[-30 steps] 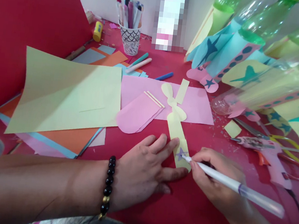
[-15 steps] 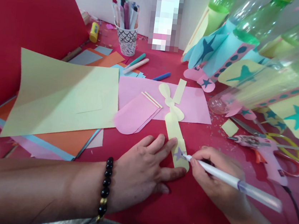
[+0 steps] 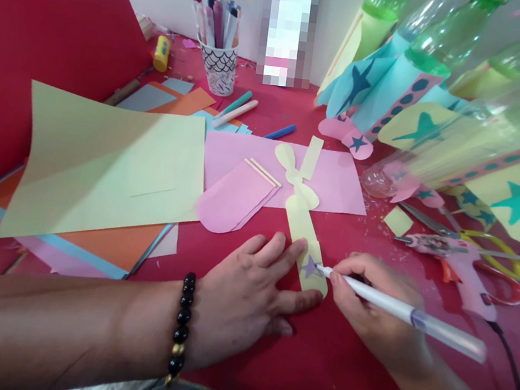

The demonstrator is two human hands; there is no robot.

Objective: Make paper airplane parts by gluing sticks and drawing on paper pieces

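Observation:
My left hand (image 3: pixel 253 294) lies spread on the red tabletop, its fingertips pressing the edge of a yellow paper strip (image 3: pixel 301 221). My right hand (image 3: pixel 374 302) grips a white marker (image 3: pixel 384 298) with a clear cap on its rear end. The marker's tip touches a small purple star (image 3: pixel 309 267) drawn near the strip's rounded lower end. Above the strip rests a yellow paper bow (image 3: pixel 294 177), with a short yellow piece (image 3: pixel 312 158) beside it. Pink rounded paper pieces (image 3: pixel 236 198) lie to the left, on the corner of a pink sheet (image 3: pixel 343 182).
A large yellow sheet (image 3: pixel 108 165) covers stacked coloured paper on the left. Behind stand a cup of markers (image 3: pixel 220 68) and a yellow glue stick (image 3: pixel 161 53). On the right are a pink glue gun (image 3: pixel 471 275), scissors (image 3: pixel 504 251) and decorated plastic bottles (image 3: pixel 435 58).
The view has shifted very slightly. The marker's tip stays at the purple star, and my left hand keeps its place on the strip.

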